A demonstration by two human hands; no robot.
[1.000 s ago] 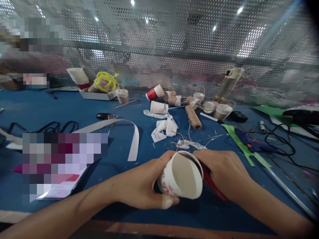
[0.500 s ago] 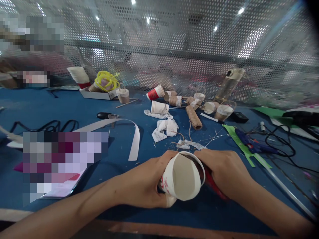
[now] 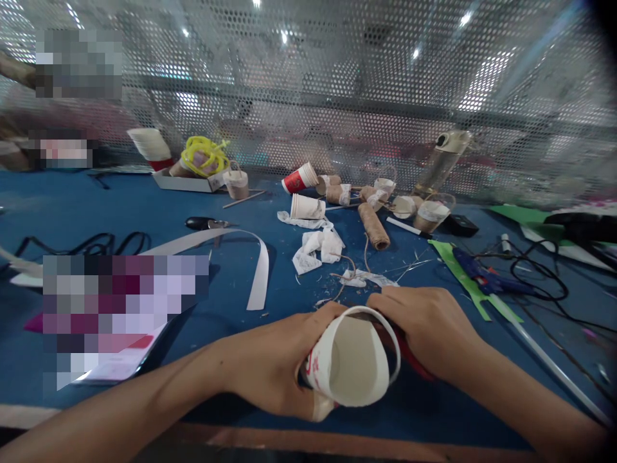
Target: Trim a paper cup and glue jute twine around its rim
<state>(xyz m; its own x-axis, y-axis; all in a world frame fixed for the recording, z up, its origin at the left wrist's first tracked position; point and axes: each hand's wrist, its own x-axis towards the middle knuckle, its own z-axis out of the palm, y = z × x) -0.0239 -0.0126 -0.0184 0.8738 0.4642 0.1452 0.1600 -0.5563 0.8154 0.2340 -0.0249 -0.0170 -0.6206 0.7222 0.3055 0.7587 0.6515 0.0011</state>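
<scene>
My left grip (image 3: 272, 363) wrapped a paper cup (image 3: 357, 363), red print (image 3: 315, 365) illegible; my right grip (image 3: 429, 321) clenched a mostly hidden red-handled tool (image 3: 415, 363).

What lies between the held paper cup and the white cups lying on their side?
In the head view, crumpled white tissue and thin brown twine lie between the white cups and the held cup, gripped by the left hand.

Left hand (image 3: 274, 363) around paper cup (image 3: 359, 360), right hand (image 3: 427, 325) gripping red handle (image 3: 415, 363)
</scene>
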